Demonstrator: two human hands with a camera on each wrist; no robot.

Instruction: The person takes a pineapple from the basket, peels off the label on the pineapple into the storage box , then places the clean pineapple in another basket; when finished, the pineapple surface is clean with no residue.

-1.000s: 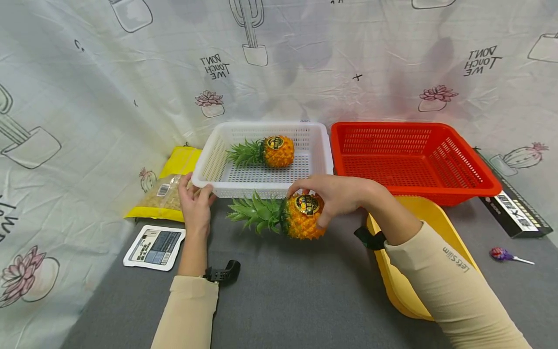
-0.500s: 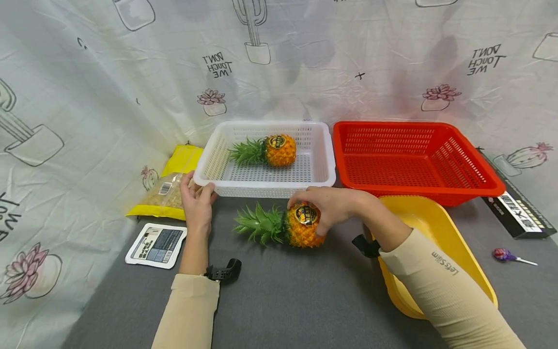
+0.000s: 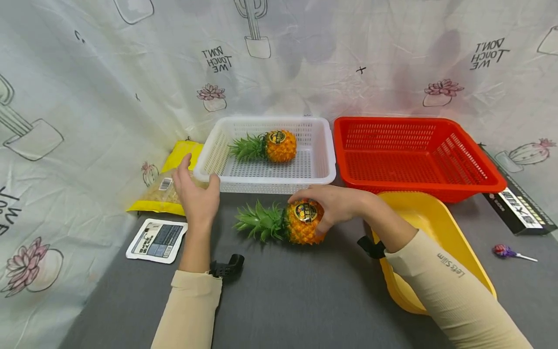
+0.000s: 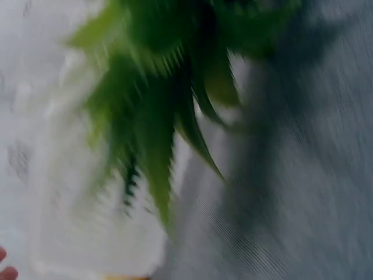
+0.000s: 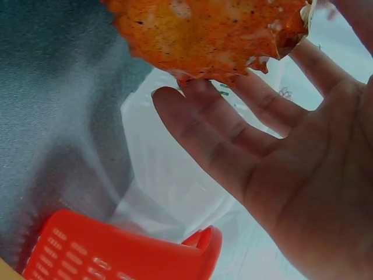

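My right hand (image 3: 341, 202) grips a small orange pineapple (image 3: 301, 228) round its fruit, thumb on the near side. The pineapple lies on its side over the grey table, its green leaves (image 3: 259, 222) pointing left. In the right wrist view, the fingers (image 5: 239, 157) meet the underside of the fruit (image 5: 198, 35). A second pineapple (image 3: 281, 148) lies on its side in the white basket (image 3: 261, 186). My left hand (image 3: 198, 198) is spread beside the basket's front left corner and holds nothing. Leaves (image 4: 157, 105) fill much of the blurred left wrist view.
A red basket (image 3: 418, 190) stands right of the white one, with a yellow tray (image 3: 418, 218) in front of it. At the right are a black box (image 3: 519, 203) and a lollipop (image 3: 505, 251). A yellow bag (image 3: 159, 206) and a white flat pack (image 3: 157, 241) lie left.
My right hand has brought the pineapple down and slightly toward me, away from the white basket's front. My left hand has let go of the basket's corner and spread its fingers.
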